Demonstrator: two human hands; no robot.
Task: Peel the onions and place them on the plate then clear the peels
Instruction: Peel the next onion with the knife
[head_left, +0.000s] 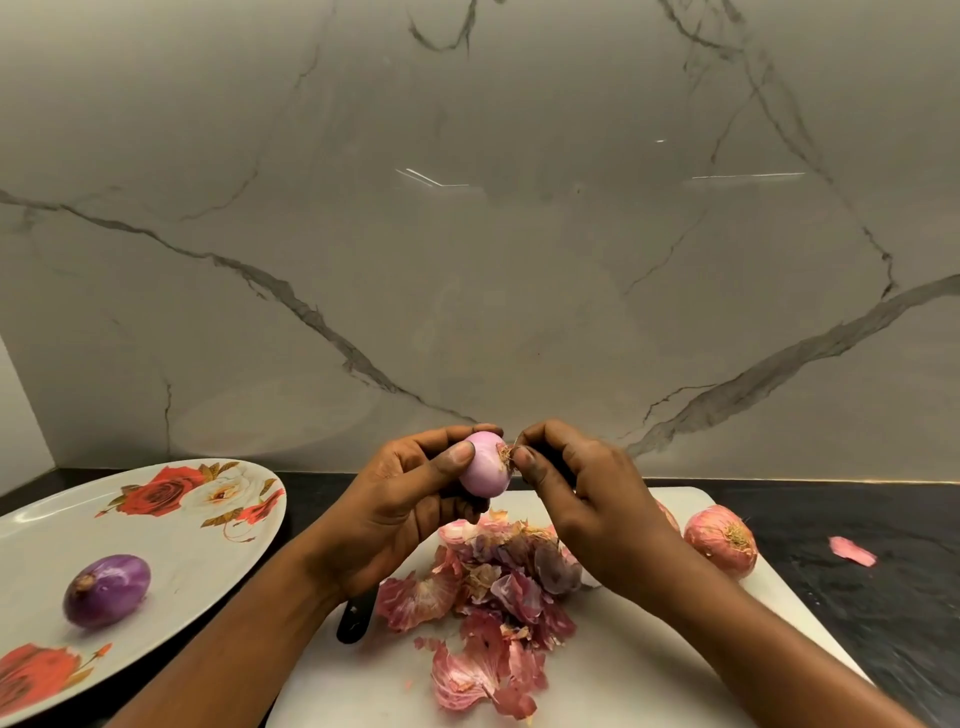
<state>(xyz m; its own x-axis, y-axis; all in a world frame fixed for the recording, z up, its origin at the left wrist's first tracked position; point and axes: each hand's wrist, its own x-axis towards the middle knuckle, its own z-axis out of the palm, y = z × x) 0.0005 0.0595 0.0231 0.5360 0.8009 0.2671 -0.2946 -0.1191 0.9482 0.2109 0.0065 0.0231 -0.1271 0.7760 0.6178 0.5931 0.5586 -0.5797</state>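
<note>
- Head view: the left hand (410, 501) grips a pale pink onion (483, 467), thumb across its near side and fingers curled round the far side. It is raised above the far edge of the board (597, 686).
- The right hand (589, 501) is clenched at 3 o'clock of that onion, thumb and forefinger pinching the dry root tuft on its side. Something dark shows between its fingers, and I cannot tell what it is.
- The onion's surface looks smooth and mostly bare, apart from the tuft.
- A heap of peels (493, 592) lies on the white board at 6 o'clock of the hands and runs toward the near edge.
- A black handle (356, 621) sticks out from under the left forearm, at 8 o'clock of the heap, by the board's left edge.
- At 3 o'clock of the heap, an unpeeled onion (719, 540) sits at the board's right edge, root end toward the camera.
- A 2nd onion (669, 515) is mostly hidden behind the right hand.
- 1 stray peel (852, 551) lies on the dark counter (883, 623), at 3 o'clock of the unpeeled onion and apart from the board.
- The plate (208, 561), white with red roses, sits at 9 o'clock of the board, just beside it.
- 1 purple onion (106, 590) lies peeled on the plate, on its side, toward the plate's 7 o'clock.
- A grey-veined marble wall (467, 234) rises beyond the counter at 12 o'clock.
</note>
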